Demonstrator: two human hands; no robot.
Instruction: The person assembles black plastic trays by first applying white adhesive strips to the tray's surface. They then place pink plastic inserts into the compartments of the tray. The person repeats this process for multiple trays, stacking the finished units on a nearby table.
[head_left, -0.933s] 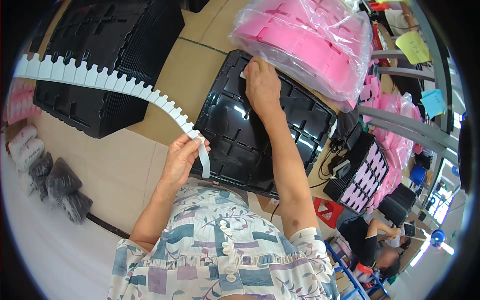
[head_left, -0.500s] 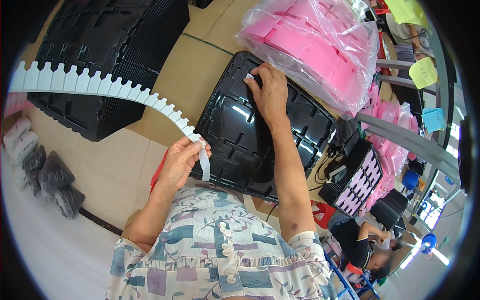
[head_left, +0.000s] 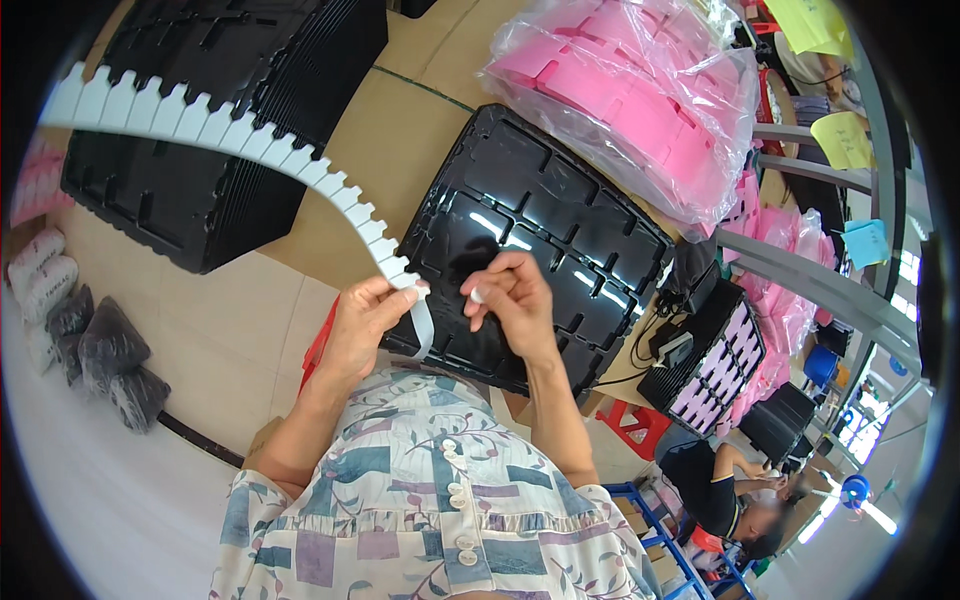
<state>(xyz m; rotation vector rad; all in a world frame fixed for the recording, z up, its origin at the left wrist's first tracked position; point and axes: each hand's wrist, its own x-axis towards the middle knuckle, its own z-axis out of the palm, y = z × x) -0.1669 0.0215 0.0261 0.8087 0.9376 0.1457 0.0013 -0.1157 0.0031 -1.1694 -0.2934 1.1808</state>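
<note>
A long white strip (head_left: 235, 135) with a row of notched tabs arcs in from the upper left. Its end is pinched between the thumb and fingers of my left hand (head_left: 358, 322), and a narrow white tail (head_left: 424, 328) curls down beside them. My right hand (head_left: 520, 305), close by on the right, pinches a small white piece (head_left: 477, 295) between thumb and forefinger. Both hands are over a glossy black plastic tray (head_left: 585, 225) with slots and raised ribs, its left front corner partly hidden by the left hand and strip.
Tall stacked black trays (head_left: 225, 215) stand at the left. Pink plastic sheets in a clear bag (head_left: 630, 110) lie beyond the tray. To the right are a black crate (head_left: 710, 360), a red stool (head_left: 635, 430) and a seated person (head_left: 715, 490). Dark bags (head_left: 115, 340) rest on the floor at left.
My right hand has drawn back from the tray's far side toward my left hand. The left hand still pinches the strip, which has shifted slightly and bends more steeply near its end.
</note>
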